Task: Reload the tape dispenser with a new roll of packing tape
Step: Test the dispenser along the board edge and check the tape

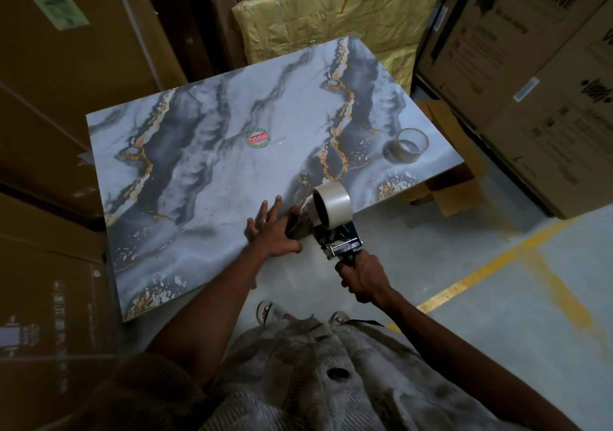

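Fingers of the right hand wrapped around the handle of a blue tape dispenser, full pale tape roll mounted on it, at the near edge of a marble-patterned slab, left hand splayed flat beside it, empty core well apart.

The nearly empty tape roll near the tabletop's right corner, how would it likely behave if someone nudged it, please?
The nearly empty tape roll looks like a thin ring with little tape left, so probably light and easy to slide on the glossy marble-patterned tabletop. It seems to lie flat, so rolling is unlikely. Being close to the edge, a push could drop it.
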Tool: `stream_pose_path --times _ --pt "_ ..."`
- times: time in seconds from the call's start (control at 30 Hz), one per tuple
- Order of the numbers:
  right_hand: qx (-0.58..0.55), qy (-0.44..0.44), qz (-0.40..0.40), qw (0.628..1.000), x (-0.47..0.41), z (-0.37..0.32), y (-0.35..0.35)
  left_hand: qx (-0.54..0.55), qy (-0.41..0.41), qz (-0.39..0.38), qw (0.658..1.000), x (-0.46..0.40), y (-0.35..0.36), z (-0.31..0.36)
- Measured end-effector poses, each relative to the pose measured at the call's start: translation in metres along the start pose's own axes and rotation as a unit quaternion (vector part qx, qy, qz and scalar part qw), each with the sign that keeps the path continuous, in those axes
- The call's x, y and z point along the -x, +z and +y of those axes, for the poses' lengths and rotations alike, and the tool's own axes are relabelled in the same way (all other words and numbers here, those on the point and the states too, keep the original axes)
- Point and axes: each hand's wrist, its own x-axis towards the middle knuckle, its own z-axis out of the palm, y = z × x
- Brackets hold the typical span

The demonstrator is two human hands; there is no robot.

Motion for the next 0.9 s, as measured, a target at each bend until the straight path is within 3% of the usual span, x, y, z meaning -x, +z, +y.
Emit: stream_pose_path --times 0.17,0.47,0.9 --pt "0.069 0.002 0.018 0.997 0.007 0.016 0.006 0.010 0.000 -0.007 1.000 0.000 0.002 0.000" --pt "0.067 0.017 -0.037 0.997 0.009 0.007 -0.008 0.013 0.016 -0.012 1.000 0.004 -0.001 0.001" --pt "0.065 0.015 -0.050 0.997 0.006 -0.006 -0.011 -0.019 0.012 0.011 1.000 -0.006 0.013 -0.003"
